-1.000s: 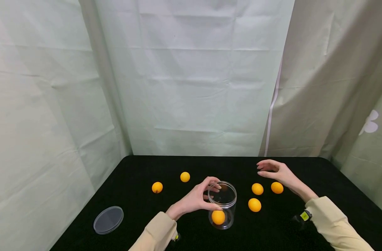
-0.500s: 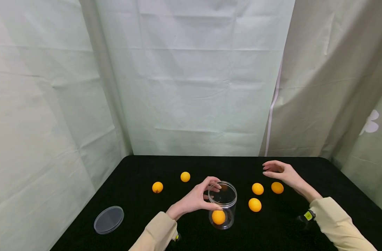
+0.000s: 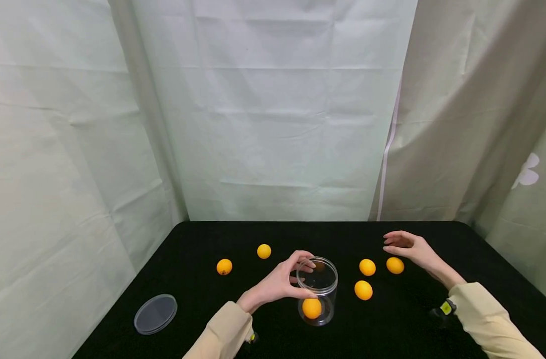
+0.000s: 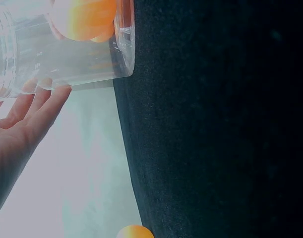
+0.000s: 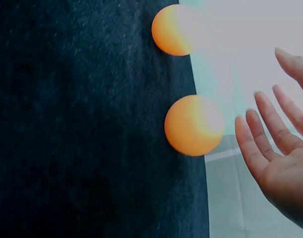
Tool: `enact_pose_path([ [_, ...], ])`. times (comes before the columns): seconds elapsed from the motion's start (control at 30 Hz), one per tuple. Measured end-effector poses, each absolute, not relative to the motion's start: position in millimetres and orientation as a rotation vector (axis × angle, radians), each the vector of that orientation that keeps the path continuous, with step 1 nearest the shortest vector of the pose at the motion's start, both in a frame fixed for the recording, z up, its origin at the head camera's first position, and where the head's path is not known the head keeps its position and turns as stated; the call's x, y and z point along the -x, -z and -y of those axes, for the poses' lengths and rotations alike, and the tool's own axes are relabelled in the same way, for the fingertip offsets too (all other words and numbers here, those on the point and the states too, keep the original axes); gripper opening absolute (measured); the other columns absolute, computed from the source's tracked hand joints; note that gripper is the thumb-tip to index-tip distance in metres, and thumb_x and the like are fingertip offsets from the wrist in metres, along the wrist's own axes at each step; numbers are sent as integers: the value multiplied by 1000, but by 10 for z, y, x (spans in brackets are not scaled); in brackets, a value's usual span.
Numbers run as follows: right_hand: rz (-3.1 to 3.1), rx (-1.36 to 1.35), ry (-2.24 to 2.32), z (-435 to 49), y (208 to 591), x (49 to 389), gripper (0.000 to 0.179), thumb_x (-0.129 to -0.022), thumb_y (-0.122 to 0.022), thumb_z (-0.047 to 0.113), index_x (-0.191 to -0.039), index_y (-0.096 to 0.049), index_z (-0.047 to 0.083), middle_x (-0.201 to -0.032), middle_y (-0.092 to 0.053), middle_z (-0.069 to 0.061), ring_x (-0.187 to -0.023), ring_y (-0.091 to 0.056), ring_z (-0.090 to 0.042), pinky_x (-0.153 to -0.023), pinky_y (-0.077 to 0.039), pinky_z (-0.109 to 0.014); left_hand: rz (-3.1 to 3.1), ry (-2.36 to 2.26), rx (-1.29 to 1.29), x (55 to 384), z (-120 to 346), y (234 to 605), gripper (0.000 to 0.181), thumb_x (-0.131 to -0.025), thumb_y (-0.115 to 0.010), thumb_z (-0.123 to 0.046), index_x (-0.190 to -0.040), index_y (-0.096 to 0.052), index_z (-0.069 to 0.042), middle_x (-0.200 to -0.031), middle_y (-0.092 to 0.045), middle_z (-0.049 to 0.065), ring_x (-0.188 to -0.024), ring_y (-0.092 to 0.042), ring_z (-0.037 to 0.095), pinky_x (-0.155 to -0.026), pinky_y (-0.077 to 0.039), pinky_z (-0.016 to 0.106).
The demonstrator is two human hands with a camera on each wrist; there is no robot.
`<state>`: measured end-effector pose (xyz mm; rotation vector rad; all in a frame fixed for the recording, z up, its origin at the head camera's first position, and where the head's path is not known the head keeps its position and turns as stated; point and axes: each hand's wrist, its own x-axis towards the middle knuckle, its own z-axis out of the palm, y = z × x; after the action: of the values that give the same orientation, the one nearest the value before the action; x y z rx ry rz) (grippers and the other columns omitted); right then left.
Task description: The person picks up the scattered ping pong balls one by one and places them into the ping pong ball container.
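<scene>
My left hand [image 3: 283, 283] grips the side of a clear plastic jar [image 3: 328, 301], thumb in front and fingers behind, near its open top. The jar stands upright on the black table. An orange ping-pong ball [image 3: 311, 308] shows low inside it; in the left wrist view the ball [image 4: 84, 19] overlaps more orange behind it. My right hand [image 3: 412, 249] hovers with fingers loosely bent, holding nothing. Nearest to it is a ping-pong ball [image 3: 395, 266]; two more, one behind [image 3: 367, 267] and one in front [image 3: 363, 290], sit between it and the jar.
Two further ping-pong balls lie left of the jar, one nearer [image 3: 224, 267] and one farther back [image 3: 264, 251]. A round clear lid [image 3: 155, 314] lies at the table's left. Pale curtains [image 3: 273, 124] hang round the black table [image 3: 201, 319].
My right hand has drifted to the right, from above the gap between two balls to above the rightmost one. The left hand and the jar have stayed in place.
</scene>
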<state>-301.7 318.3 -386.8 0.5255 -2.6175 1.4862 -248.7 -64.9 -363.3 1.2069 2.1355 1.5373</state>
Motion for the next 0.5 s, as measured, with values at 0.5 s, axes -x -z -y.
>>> enact_pose_path([
  [0.5,2633,-499,-1496,-3297,3931,2997,44,-88,-60,20,-122,-47,-4,-114,-52,-22,-97,-53,-28,-80,-43,-45,-2132,-1532,-1199,2484,648,3618,66,-78,-68,-18,-130,-30,-2,-123,-41,23,-110,-44,36,-81,-44,32],
])
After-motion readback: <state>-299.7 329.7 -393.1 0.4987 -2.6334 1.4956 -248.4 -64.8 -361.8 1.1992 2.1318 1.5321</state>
